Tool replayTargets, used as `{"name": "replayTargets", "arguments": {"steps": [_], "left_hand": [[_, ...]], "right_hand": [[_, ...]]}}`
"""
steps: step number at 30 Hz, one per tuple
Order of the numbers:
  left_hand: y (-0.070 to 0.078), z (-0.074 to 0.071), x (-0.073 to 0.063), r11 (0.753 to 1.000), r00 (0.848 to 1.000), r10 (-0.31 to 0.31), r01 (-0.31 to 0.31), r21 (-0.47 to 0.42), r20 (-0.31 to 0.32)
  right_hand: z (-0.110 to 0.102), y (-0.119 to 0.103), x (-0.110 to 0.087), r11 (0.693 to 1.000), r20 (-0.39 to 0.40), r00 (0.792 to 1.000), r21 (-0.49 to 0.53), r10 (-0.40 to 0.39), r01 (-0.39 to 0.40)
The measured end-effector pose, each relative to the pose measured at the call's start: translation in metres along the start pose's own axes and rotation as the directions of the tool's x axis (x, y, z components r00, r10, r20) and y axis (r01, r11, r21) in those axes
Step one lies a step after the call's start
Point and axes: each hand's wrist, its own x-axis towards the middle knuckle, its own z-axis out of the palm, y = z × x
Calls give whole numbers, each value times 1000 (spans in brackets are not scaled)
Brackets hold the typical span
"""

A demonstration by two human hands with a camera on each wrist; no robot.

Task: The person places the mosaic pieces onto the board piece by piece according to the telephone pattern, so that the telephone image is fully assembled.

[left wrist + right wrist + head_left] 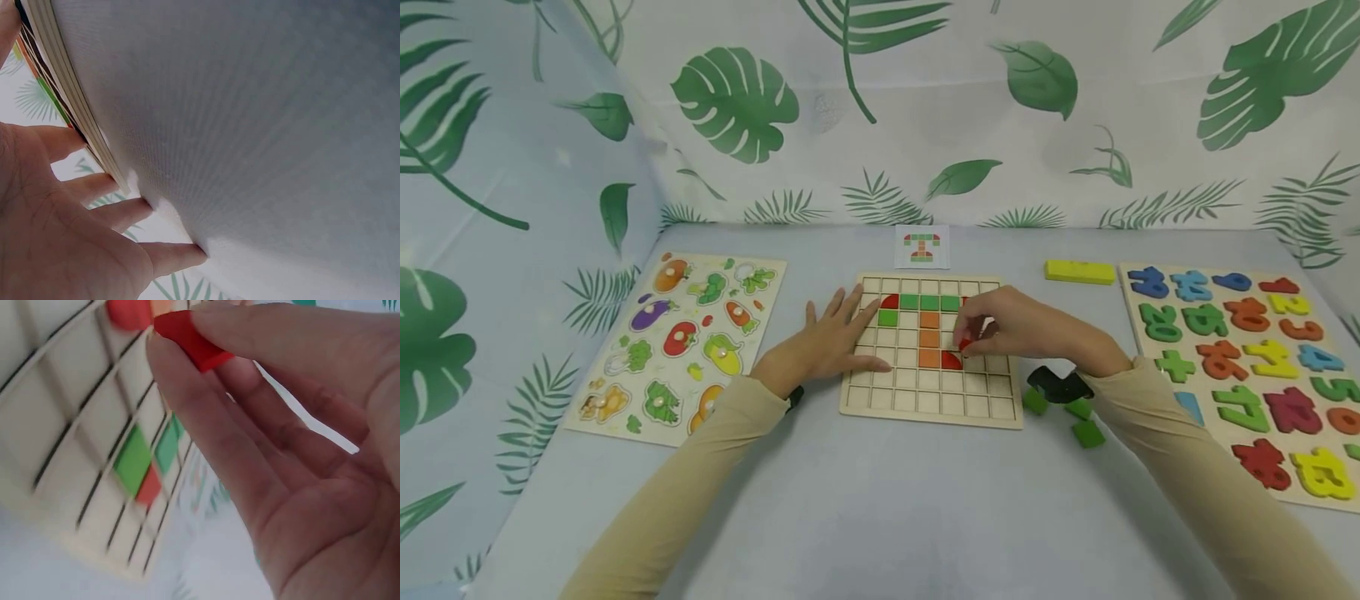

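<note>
A wooden grid board [928, 418] lies in the middle, with flat coloured tiles in some squares. Green squares [929, 302] run along an upper row, a red quarter-round [890, 302] at their left end. Below them is a column of orange squares [929, 339], with another red quarter-round [951, 360] beside its foot. My right hand [1018, 323] pinches a red tile with a curved side [194, 337] between thumb and fingers, close over the board. Spread fingers of my left hand [823, 342] rest at the board's left edge, seen side-on in the left wrist view.
A pattern card [922, 247] lies behind the board. Loose green squares [1088, 433] sit by my right wrist. A vegetable puzzle [679, 337] is at left, a number puzzle [1247, 358] at right, and a yellow block [1079, 272] at the back right.
</note>
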Motion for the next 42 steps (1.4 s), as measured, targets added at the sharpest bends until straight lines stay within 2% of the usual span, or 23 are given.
{"name": "replayTargets", "arguments": {"steps": [6,12,23,28,42], "left_hand": [[1,0,1,1000,1000,4,-4,0,-7],[2,-1,0,1000,1000,-1,1,-4,-2],[3,-2,-1,1000,1000,-13,13,-4,7],[2,-1,-1,1000,1000,-15,15,-2,6],[1,-1,0,1000,1000,-13,13,8,4]], "right_hand": [[16,-7,27,998,23,998,17,-65,65],[28,-11,39,996,33,995,33,-89,88],[39,-9,48,997,-69,995,29,-75,77],[43,-9,49,996,-70,994,23,-81,83],[43,-11,47,985,-58,988,-111,-141,134]]}}
